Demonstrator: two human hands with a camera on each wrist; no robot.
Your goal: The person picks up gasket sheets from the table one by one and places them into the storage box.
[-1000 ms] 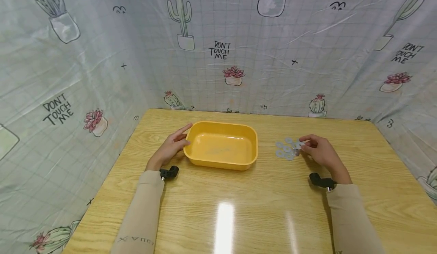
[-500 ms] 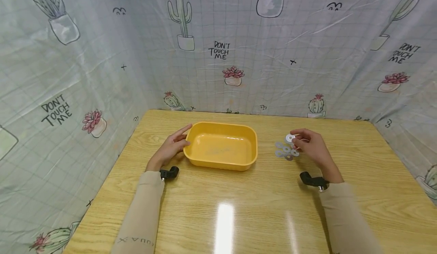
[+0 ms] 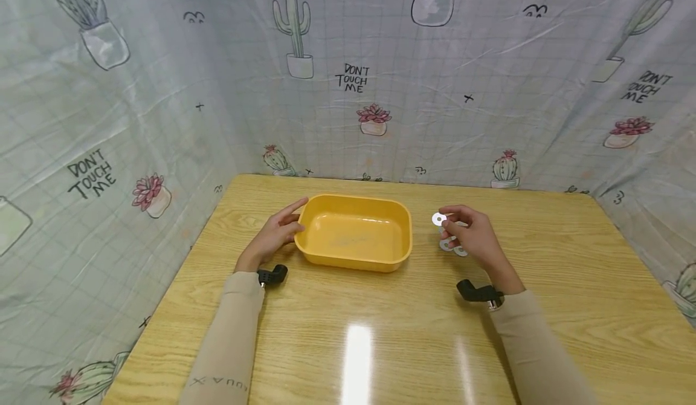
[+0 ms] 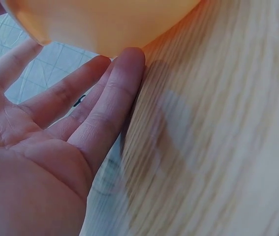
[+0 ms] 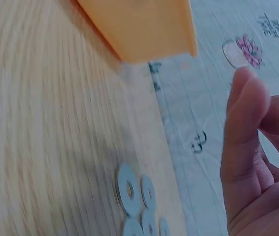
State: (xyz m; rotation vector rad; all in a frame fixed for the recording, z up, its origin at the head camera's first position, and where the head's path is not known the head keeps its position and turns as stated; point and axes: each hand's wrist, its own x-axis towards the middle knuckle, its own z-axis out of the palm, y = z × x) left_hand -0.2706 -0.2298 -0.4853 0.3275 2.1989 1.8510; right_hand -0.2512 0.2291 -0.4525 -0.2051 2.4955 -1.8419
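My left hand (image 3: 272, 234) holds the left end of a yellow plastic bin (image 3: 353, 262), thumb at its rim. In the left wrist view, the fingers (image 4: 100, 118) touch the bin's outer wall (image 4: 114, 24). My right hand (image 3: 475, 237) pinches a flat metal washer (image 3: 435, 219) between thumb and fingertips, raised over the table. In the right wrist view the thumb and fingertips (image 5: 250, 93) hide that washer. Below the right hand lie several more washers (image 3: 446, 245), partly covered by the hand; the right wrist view shows a few of them close up, with one washer (image 5: 128, 189) nearest.
The wooden table (image 3: 326, 332) reaches to a cloth curtain (image 3: 348, 42) printed with cacti, hanging behind and at both sides. A camera mount (image 3: 478, 291) sits on my right wrist and another camera mount (image 3: 273, 274) on my left.
My right hand has lifted a washer off the group and carried it left toward the bin. The left hand stays at the bin's left end.
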